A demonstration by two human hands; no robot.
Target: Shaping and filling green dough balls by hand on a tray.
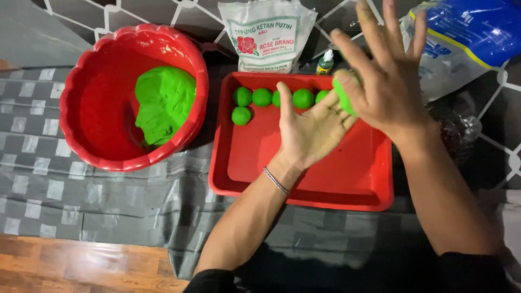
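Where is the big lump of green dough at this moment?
In the head view, the big lump of green dough lies on the left, inside the red bowl, against its right wall, beside the red tray.
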